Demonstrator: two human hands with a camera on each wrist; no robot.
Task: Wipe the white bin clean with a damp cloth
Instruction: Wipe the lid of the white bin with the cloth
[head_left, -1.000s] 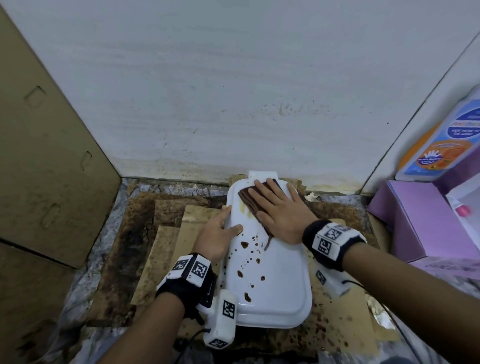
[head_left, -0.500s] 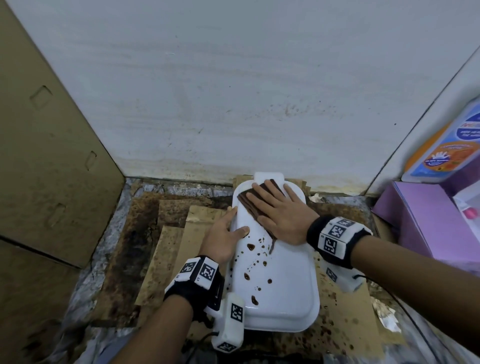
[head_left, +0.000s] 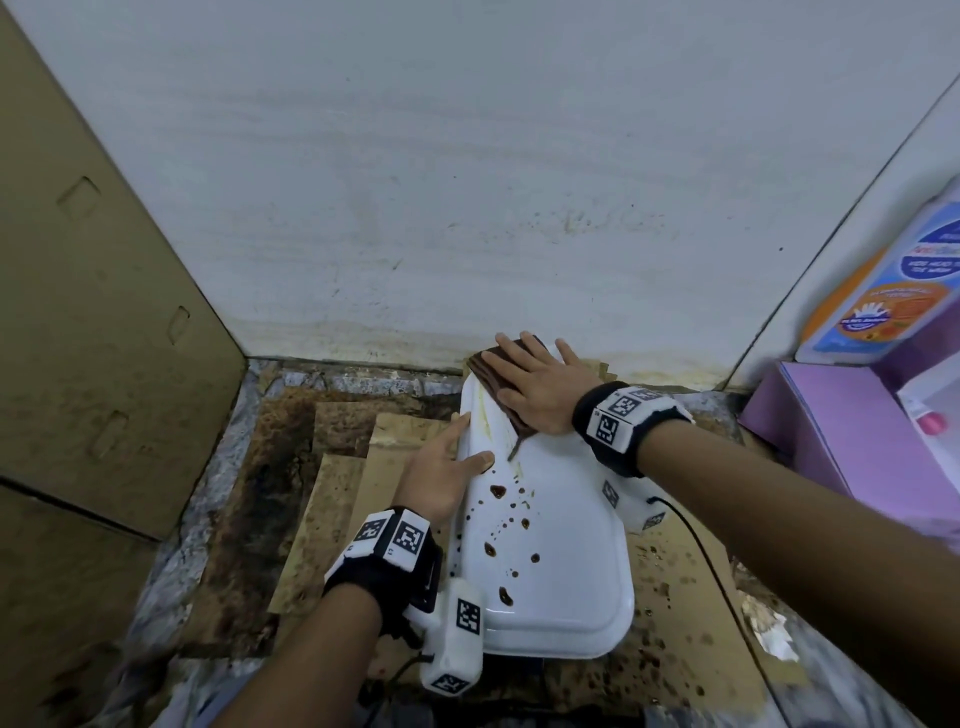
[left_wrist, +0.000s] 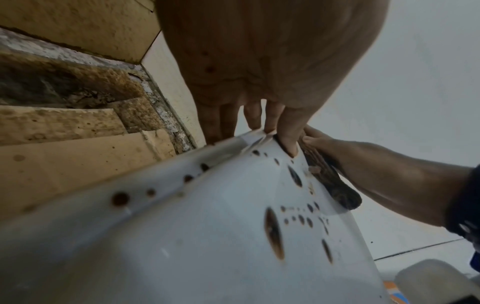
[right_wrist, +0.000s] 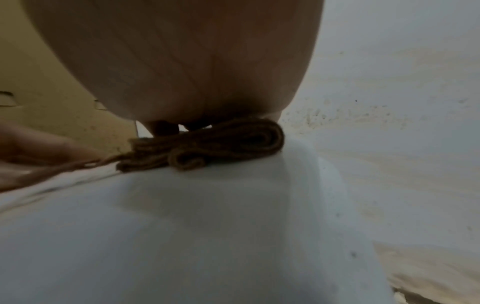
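The white bin (head_left: 561, 561) lies overturned on stained cardboard, its long side running away from me, with brown spots across its near half. My right hand (head_left: 535, 389) presses flat, fingers straight, on a folded brown cloth (head_left: 491, 371) at the bin's far end, close to the wall. My left hand (head_left: 441, 478) rests against the bin's left edge, thumb on top and fingers straight along the side. The left wrist view shows the spotted bin (left_wrist: 207, 226) and the cloth (left_wrist: 330, 181) under the other hand. In the right wrist view the rolled cloth (right_wrist: 221, 144) sits under my palm.
A white wall (head_left: 467, 182) rises just behind the bin. A cardboard panel (head_left: 78, 312) stands on the left. Stained cardboard sheets (head_left: 337, 493) cover the floor. A purple box (head_left: 841, 431) and a labelled bottle (head_left: 893, 280) stand at the right.
My right hand has slid the cloth away from me to the bin's far end. The left hand keeps its place on the left edge.
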